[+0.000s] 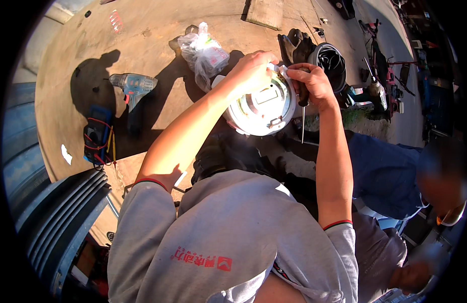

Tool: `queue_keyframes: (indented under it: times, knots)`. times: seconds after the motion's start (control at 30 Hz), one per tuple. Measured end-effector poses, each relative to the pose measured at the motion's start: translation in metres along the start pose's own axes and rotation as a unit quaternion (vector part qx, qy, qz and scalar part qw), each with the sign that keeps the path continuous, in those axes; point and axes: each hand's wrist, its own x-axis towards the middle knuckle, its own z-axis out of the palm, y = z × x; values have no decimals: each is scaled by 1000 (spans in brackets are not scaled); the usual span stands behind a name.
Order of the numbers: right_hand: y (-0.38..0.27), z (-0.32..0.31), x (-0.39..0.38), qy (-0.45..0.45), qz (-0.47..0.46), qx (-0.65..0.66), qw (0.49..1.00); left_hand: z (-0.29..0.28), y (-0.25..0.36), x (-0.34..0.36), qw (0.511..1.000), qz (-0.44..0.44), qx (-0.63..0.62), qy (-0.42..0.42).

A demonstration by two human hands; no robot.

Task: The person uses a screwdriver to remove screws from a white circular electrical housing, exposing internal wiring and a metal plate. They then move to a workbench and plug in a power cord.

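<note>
My left hand (252, 67) grips the upper left rim of a round white disc-shaped device (265, 106), held up in front of me with its inner face toward the camera. My right hand (314, 83) pinches a small white part at the disc's top edge. The same hand holds a screwdriver (302, 118), its thin shaft pointing down beside the disc's right rim. Both forearms rise from grey sleeves with red cuffs.
A blue cordless drill (135, 85), a multimeter with red and black leads (97, 136) and a clear plastic bag (204, 51) lie on the large round wooden surface (158, 30). Black gloves (294, 45) and a coil of cable (330, 60) lie behind the disc. Another person in blue (390, 171) sits at right.
</note>
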Motion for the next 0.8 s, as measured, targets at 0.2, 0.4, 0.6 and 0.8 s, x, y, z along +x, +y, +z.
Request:
queue_keyframes:
  times: [0.2, 0.4, 0.6, 0.8]
  knots:
    - [-8, 14, -12, 31, -49, -122, 991, -2, -2, 1, 1000, -4, -1, -5]
    - [-6, 19, -20, 82, -75, -181, 977, -7, 4, 15, 997, 8, 24, -73]
    - [5, 17, -18, 102, -105, -250, 957, -2, -1, 34, 992, 27, 0, -127]
    - [-40, 6, -52, 216, -155, -140, 954, -5, 3, 27, 993, 29, 13, -116]
